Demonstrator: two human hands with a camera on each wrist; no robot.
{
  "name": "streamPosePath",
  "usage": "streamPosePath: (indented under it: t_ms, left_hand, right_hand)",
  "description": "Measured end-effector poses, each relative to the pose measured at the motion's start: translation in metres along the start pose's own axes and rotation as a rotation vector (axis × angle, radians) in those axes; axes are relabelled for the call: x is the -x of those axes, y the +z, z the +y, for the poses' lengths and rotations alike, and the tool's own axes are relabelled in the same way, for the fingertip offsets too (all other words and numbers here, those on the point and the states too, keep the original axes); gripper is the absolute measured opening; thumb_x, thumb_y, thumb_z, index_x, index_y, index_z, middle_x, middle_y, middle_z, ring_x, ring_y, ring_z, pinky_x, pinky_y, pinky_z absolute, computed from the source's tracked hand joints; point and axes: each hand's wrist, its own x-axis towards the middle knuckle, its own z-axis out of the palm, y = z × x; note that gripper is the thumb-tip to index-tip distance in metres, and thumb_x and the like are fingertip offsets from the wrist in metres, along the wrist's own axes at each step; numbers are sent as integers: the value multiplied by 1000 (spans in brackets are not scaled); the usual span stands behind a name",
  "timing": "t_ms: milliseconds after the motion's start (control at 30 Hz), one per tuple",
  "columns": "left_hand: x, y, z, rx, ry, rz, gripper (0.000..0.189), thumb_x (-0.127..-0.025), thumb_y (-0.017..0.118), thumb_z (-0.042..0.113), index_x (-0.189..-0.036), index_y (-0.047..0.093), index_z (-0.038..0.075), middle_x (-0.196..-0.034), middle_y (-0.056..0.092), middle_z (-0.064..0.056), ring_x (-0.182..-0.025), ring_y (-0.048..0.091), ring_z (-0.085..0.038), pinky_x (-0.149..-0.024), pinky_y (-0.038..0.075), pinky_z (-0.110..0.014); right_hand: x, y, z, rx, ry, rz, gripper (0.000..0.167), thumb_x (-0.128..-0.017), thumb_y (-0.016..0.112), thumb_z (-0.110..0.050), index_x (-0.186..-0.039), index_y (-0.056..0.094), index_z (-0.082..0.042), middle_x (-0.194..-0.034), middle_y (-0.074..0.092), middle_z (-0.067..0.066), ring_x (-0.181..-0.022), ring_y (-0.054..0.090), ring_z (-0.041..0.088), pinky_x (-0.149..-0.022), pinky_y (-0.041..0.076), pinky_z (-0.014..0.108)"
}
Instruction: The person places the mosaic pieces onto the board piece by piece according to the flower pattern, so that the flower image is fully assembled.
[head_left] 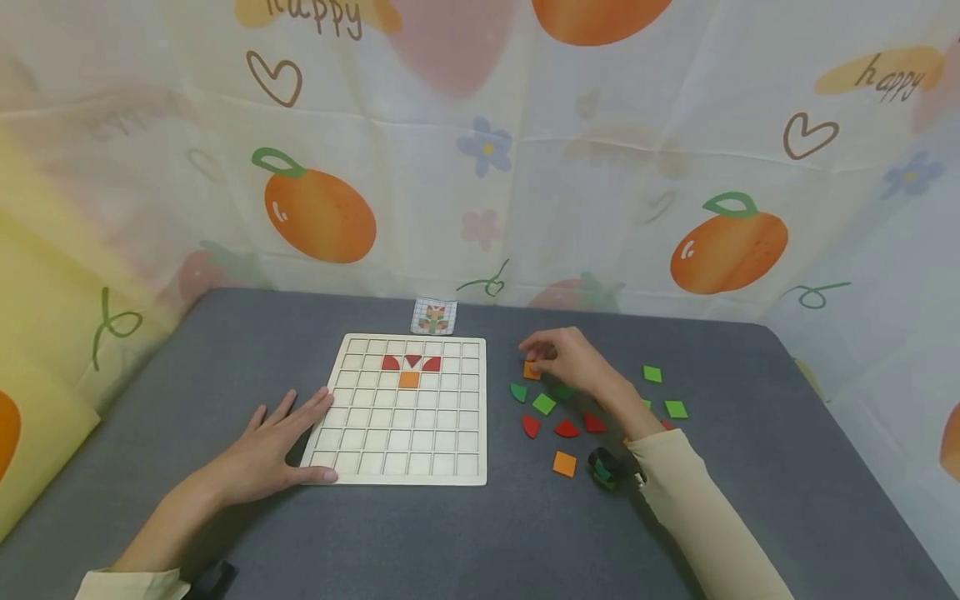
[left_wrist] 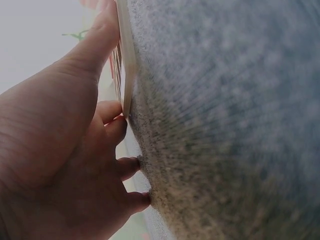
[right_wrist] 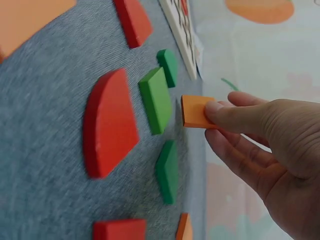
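Far left: yellow cloth point(head_left: 45, 425) beside the dark grey table point(head_left: 375, 542). Left hand point(head_left: 266, 450) lies at the left side of a cream square gridded board point(head_left: 426, 442); its fingers are straight and spread apart, index fingertip touching the left edge, thumb on the near left corner.

On the board, far part, left to right: red curved-edged piece point(head_left: 390, 363), red triangular piece point(head_left: 412, 360), second red curved-edged piece point(head_left: 432, 364). Orange square tile point(head_left: 408, 380) just below the triangle, on the near side. Small printed picture card point(head_left: 433, 318) just beyond the board's far edge.

Right of the board: dark green curved-edged piece point(head_left: 519, 392), then an orange flat square piece point(right_wrist: 194, 111), clamped between thumb and fingers of the right hand point(head_left: 573, 358); whether it touches the table, cannot tell. Nearer: light green square point(head_left: 543, 404), row of three red pieces point(head_left: 567, 429), then a loose orange square point(head_left: 565, 464).

Right of the hand: two more light green squares point(head_left: 676, 409), one farther than the other. Fruit-printed white cloth point(head_left: 420, 167) stands behind everything.
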Motion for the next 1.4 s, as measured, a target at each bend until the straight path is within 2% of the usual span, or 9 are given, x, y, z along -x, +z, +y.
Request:
streamPosePath:
  t_ms: [700, 1200, 1400]
  left_hand:
    - [1, 0, 0, 3, -2, 7, 111, -72, 71, 68, -155, 28, 8, -162, 20, -14, -143, 8, -54, -106, 2, -73]
    - [2, -2, 1, 5, 13, 10, 110, -73, 71, 67, -155, 27, 8, -162, 20, -15, -143, 8, -54, -106, 3, -74]
    - [2, -2, 1, 3, 17, 13, 109, -73, 71, 67, -155, 28, 8, -162, 21, -14, -144, 8, -53, -106, 3, -73]
  right_hand:
    - [-34, 24, -41, -51, -108, -12, 29, -87, 72, -2, -116, 69, 0, -93, 70, 3, -87, 65, 16, -79, 54, 27]
    - [-54, 49, -70, -94, -129, -47, 30, -86, 73, 0, -116, 69, -1, -92, 70, 4, -88, 64, 16, -80, 52, 23]
    - [-63, 60, -79, -49, -135, -72, 26, -87, 72, -1, -113, 72, -5, -91, 71, 2, -87, 64, 14, -78, 52, 21]
